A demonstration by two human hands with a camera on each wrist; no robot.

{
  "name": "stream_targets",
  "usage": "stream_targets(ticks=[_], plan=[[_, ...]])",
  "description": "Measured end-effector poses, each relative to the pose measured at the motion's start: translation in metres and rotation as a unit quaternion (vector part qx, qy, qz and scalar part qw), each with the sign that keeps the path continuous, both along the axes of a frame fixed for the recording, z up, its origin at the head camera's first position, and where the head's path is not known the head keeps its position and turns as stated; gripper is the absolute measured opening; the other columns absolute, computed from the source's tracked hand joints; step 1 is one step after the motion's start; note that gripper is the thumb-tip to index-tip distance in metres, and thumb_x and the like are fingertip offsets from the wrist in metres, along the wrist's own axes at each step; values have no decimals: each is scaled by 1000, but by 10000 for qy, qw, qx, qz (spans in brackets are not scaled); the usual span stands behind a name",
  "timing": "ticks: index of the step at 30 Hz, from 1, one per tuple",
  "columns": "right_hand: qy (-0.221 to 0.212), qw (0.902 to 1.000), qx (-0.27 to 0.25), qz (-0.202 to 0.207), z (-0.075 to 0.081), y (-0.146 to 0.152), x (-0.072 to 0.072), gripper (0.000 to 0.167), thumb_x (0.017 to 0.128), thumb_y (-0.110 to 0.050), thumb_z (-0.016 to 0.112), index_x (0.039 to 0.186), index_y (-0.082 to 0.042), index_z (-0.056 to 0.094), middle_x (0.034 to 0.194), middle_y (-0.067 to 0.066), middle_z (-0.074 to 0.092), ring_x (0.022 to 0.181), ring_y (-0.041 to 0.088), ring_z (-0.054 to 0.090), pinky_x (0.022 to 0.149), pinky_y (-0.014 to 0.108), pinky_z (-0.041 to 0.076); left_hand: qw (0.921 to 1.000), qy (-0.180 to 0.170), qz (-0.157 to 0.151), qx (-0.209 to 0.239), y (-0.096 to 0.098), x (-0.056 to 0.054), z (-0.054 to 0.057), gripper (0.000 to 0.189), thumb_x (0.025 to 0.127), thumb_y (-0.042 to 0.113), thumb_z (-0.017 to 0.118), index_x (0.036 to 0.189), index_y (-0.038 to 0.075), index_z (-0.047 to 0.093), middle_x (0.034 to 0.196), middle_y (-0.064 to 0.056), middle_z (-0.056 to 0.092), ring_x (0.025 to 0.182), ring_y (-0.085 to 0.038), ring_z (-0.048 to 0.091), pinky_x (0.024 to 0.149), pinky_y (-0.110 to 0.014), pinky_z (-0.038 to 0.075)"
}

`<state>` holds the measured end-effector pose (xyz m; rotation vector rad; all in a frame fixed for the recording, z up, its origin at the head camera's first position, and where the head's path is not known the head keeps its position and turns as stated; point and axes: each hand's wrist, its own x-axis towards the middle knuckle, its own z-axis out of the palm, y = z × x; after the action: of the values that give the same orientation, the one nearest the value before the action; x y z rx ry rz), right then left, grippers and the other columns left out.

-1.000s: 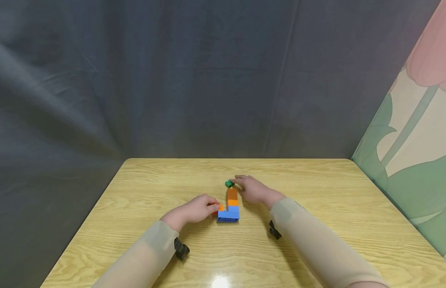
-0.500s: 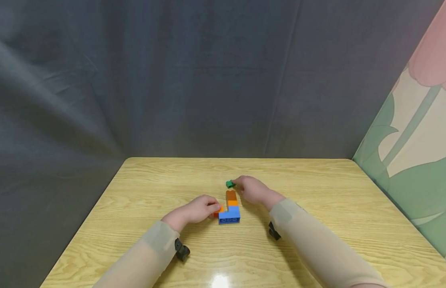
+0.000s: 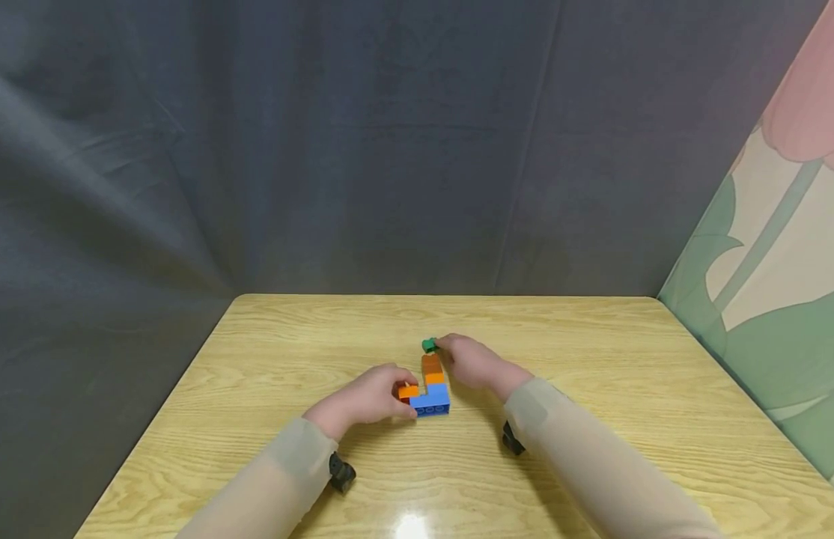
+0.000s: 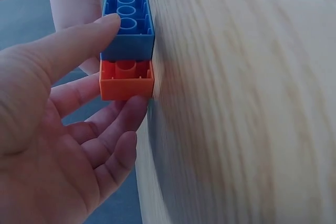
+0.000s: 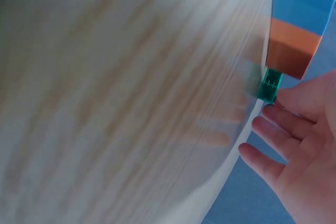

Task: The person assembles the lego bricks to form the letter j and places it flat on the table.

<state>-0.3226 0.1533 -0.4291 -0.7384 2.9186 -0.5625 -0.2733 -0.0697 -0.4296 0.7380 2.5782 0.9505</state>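
Observation:
In the head view my left hand (image 3: 373, 393) grips the left end of joined toy building bricks. Its thumb presses the near side of a blue brick (image 4: 128, 47), and fingers lie behind a red-orange brick (image 4: 127, 88). Two more bricks, orange (image 3: 433, 379) and brown-orange (image 3: 431, 364), reach away from the blue part at the right. Beyond their far end, a small green brick (image 3: 428, 345) is pinched at its right side by my right hand (image 3: 472, 359). The right wrist view shows fingertips against the green brick (image 5: 270, 85); part of the grip is hidden.
A wood-grain table (image 3: 558, 337) bears the bricks. Behind it hangs a dark grey curtain (image 3: 403, 150), and a flower-patterned panel (image 3: 781, 284) stands at the right. Each wrist carries a small black camera (image 3: 341, 473).
My left thumb has moved from the orange brick down to the blue brick's near side. The right fingers have curled in at the green brick, with a small gap opening before the joined bricks.

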Motion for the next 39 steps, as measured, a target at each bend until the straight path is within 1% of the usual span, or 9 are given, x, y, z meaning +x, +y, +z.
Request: stream_targets(ticks=[4,8,11,16,20,25,30,36,39], plan=[[-68,9999,-19,-96,3,-3,4,38,100,-1,52,137,2,56,116,12,63,110,26,59,99,42,45,9999,32,62,-95,2,1,3,47,83,24,82,125,9,66,102,3,58,88,-16,54,84,-35,46],[-14,9995,-177,-260,6,-3,5,38,98,2,52,135,-1,59,114,11,62,108,25,60,98,42,46,9999,17,77,-116,3,1,5,48,83,24,82,125,9,66,101,3,57,88,-16,53,83,-35,46],[43,9992,-254,-317,6,-1,3,39,98,3,52,135,-4,60,118,9,63,112,25,59,100,42,45,9999,-1,66,-109,3,1,5,48,83,23,82,126,9,66,100,3,57,88,-16,53,84,-35,46],[-92,9996,-233,-116,5,2,2,41,97,7,49,136,-4,60,125,9,62,116,26,58,101,43,44,9999,3,54,-135,2,-1,4,51,84,22,82,130,8,65,99,2,57,87,-17,53,82,-35,45],[-133,9996,-210,-99,5,0,3,42,97,7,51,136,-4,60,127,10,61,117,27,57,101,43,43,9998,56,58,-169,2,0,4,52,84,23,81,131,8,64,98,3,56,85,-16,52,80,-34,45],[-130,9998,-64,-133,4,-3,2,41,98,3,52,138,-5,58,126,9,61,117,26,57,102,43,43,9995,183,56,-254,4,3,7,53,84,25,81,131,7,64,101,2,56,86,-16,52,81,-34,45],[-70,9997,153,-195,4,-6,3,41,99,1,53,139,-4,57,123,10,62,113,26,58,101,41,44,9990,284,71,-341,6,3,5,53,84,27,81,131,7,64,103,1,57,87,-16,53,83,-33,46],[20,9979,578,-280,5,-16,8,41,98,-4,57,139,-3,56,115,10,62,97,22,59,96,39,47,9982,393,154,-417,6,1,0,52,85,29,80,130,9,65,111,0,58,91,-16,53,88,-35,46],[-69,9963,745,-415,6,-20,11,44,97,-4,58,140,-2,55,118,11,61,96,21,58,96,39,47,9982,393,151,-421,5,1,0,52,85,28,81,130,9,65,117,-3,59,96,-18,55,92,-37,46]])
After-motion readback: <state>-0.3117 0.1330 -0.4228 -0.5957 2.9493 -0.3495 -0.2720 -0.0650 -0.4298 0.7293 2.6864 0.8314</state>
